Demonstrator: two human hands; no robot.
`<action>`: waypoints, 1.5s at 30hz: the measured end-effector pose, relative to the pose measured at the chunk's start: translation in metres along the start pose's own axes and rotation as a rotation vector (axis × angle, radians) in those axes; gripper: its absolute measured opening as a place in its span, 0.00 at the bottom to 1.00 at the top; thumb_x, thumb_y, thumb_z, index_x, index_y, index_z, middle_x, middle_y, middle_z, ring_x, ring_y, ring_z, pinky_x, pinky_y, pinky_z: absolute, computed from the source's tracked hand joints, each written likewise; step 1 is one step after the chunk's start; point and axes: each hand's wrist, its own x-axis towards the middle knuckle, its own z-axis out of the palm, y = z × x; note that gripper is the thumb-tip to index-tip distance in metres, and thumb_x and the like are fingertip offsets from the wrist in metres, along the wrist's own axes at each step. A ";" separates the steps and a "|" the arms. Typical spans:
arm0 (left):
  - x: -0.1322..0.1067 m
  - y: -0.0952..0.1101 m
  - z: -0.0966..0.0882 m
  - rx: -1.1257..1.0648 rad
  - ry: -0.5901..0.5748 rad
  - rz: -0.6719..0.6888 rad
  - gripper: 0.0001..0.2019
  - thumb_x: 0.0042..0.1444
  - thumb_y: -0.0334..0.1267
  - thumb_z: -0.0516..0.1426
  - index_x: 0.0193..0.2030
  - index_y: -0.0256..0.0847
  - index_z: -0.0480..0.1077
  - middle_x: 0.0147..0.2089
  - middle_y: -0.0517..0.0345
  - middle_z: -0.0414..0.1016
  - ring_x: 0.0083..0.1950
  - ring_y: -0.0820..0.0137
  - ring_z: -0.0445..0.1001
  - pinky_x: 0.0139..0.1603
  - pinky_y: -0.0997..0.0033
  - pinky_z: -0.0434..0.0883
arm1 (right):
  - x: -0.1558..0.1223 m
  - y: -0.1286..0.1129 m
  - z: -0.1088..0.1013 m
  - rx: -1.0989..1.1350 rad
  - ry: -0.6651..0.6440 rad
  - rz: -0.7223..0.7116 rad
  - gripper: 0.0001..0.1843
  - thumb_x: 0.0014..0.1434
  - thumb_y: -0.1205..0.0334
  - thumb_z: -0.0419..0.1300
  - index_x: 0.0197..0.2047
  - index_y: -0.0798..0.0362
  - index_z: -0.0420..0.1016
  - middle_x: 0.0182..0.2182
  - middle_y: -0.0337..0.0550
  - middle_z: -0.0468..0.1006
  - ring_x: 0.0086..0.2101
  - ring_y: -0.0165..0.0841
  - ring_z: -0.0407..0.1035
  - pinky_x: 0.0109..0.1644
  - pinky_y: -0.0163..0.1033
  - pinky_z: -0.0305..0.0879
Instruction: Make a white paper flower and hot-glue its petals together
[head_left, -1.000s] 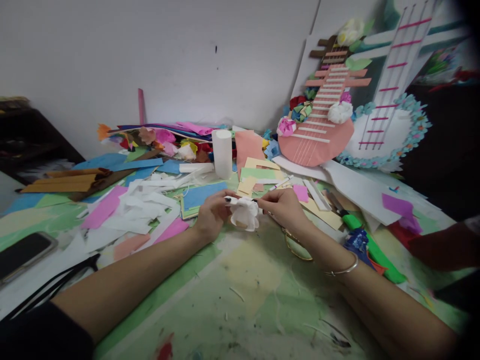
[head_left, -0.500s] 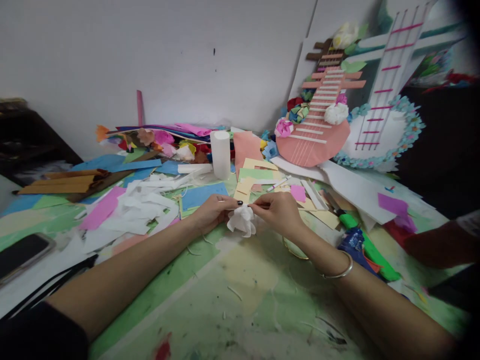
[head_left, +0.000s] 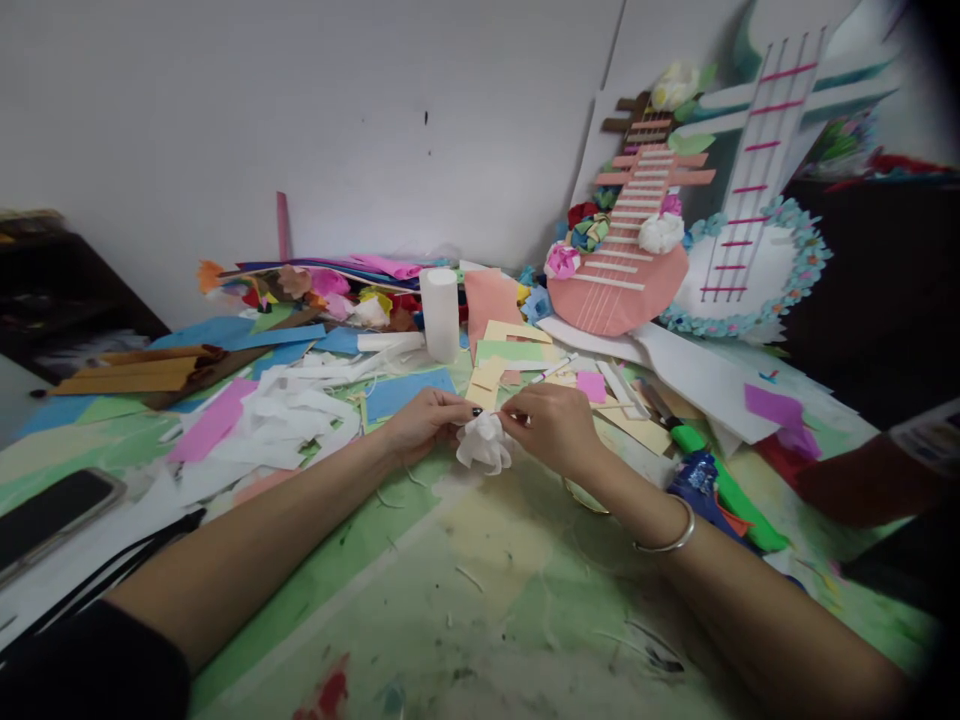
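Big to small, places off the white cylinder (head_left: 440, 315).

Surface (head_left: 420, 600): green, paint-stained, runs out of frame in front of the cylinder. White banjo-shaped cutout (head_left: 742, 260): far right of cylinder, upper end cut off by the frame. Salmon pipa-shaped cutout (head_left: 626, 285): between banjo and cylinder, paper flowers on it. White paper strips (head_left: 289, 420): heaped left and front of cylinder; overlap hides the count. Phone (head_left: 56, 515): far left and front, clipped by frame edge. Reddish-brown object (head_left: 855, 480): far right and front, dim, can't identify. Gold-coloured ring (head_left: 589, 498): right and front of cylinder, partly behind the right forearm.

Right hand (head_left: 559, 432): front right of cylinder, thumb and fingertips pinched on the upper right of the white paper flower (head_left: 484, 447). Left hand (head_left: 422, 422): in front of cylinder, pinching the flower's upper left. Flower: front, slightly right of cylinder, petals hanging down.

Step, my read: both hands working the flower's gathered end. Next move calls for a firm left pinch so the gather doesn't slip, light right fingertips so the petals don't crush.

Can't tell: whether thread or wire sits in the pinch (fingers cover it), or whether the petals touch the surface.
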 end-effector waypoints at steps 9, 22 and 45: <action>0.002 -0.003 -0.001 -0.067 -0.003 -0.055 0.08 0.41 0.33 0.65 0.29 0.31 0.79 0.25 0.52 0.76 0.23 0.75 0.69 0.27 0.75 0.67 | 0.001 0.008 0.005 -0.130 0.066 -0.236 0.19 0.61 0.62 0.51 0.25 0.54 0.79 0.22 0.45 0.76 0.26 0.31 0.64 0.29 0.38 0.46; 0.001 -0.002 0.005 -0.146 -0.014 -0.062 0.06 0.39 0.31 0.65 0.25 0.29 0.77 0.23 0.53 0.75 0.23 0.76 0.69 0.26 0.76 0.65 | 0.000 0.011 0.004 -0.309 0.399 -0.571 0.16 0.60 0.69 0.56 0.20 0.54 0.69 0.18 0.38 0.67 0.24 0.29 0.55 0.28 0.39 0.45; 0.006 -0.009 0.004 -0.314 0.083 0.003 0.13 0.42 0.43 0.66 0.29 0.32 0.77 0.25 0.55 0.74 0.24 0.73 0.70 0.27 0.72 0.68 | -0.002 0.023 0.021 -0.239 0.403 -0.439 0.14 0.61 0.67 0.53 0.25 0.54 0.72 0.19 0.39 0.71 0.24 0.28 0.60 0.28 0.36 0.48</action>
